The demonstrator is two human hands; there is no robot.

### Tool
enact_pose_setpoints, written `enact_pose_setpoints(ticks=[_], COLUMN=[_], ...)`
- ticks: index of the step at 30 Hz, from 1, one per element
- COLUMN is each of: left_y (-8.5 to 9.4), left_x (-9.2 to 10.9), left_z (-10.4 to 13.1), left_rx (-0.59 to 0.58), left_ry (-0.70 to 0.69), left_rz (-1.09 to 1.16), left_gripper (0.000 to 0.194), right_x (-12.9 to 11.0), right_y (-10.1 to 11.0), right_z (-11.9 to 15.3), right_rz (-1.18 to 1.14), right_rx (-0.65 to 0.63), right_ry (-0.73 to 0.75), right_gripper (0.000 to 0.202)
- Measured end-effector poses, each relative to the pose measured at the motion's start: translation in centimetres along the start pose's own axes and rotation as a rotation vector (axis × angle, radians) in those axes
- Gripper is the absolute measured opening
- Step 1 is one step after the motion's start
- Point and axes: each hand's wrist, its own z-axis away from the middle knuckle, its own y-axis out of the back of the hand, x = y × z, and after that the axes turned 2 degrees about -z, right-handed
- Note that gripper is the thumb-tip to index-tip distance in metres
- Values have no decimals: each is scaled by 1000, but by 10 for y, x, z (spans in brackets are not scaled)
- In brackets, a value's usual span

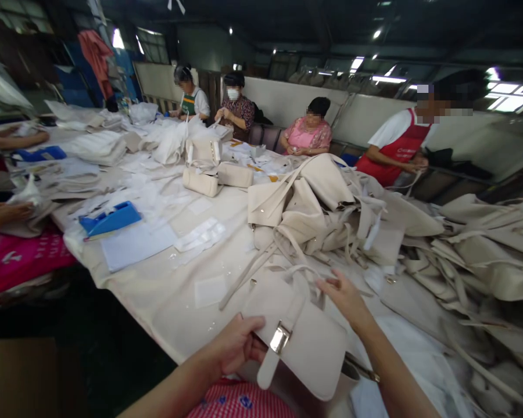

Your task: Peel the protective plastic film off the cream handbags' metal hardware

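A cream handbag [309, 342] lies tilted in front of me, with a metal clasp [280, 338] on its flap and a tab hanging below it. My left hand [237, 345] grips the bag's left edge, thumb on top and fingers partly hidden beneath. At the bag's upper side, my right hand [342, 293] is closed with its fingertips on a cream strap [307, 273]. Just beyond the bag, a pile of similar cream bags [314, 215] with tangled straps rests on the table.
The covered table [157, 313] carries a blue tape dispenser [111, 219], white paper sheets [137, 247] and several wrapped bags. More cream bags [483, 255] are heaped on the right. Co-workers sit or stand around the far side; another person's hand [13, 212] is at left.
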Motion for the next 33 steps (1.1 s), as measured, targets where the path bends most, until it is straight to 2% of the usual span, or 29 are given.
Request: enact_pose_setpoints(ticks=[2,3,5,8,10,14,17,20,23,25,29,33], left_y=[-7,-11,-18,-28,-31,-34,-38,-46,-54,-60,-72,-84], left_x=[2,3,5,4,3,2,4,6,7,5,1,3], left_z=[0,-1,-1,-3,-4,0,4,5,1,-3,-9,-10], left_rx=[-18,-31,-44,-16,-15,-5,21,11,11,22,29,-66], left_ry=[30,36,29,18,24,8,9,64,201,240,157,102], left_rz=[-37,-60,-102,-148,-195,-320,-365,-298,-162,-117,-171,-271], left_gripper=[32,33,36,42,43,38,32,24,21,21,22,30], right_x=[-10,-13,-11,12,32,56,54,46,41,42,50,49], right_y=[29,40,50,40,28,12,8,7,9,13,18,20], right_z=[23,39,73,114,126,129,131,136,140,141,143,147], right_rz=[185,302,470,581,663,714,691,723,773,845,1027,1137], right_rx=[160,192,146,-7,-59,-40,-87,-107,-24,42,175,293], right_ry=[265,433,735,1093,1211,1242,1206,1163,1169,1196,1187,1125], right_gripper=[31,24,15,17,28,34,30,26,24,26,34,37])
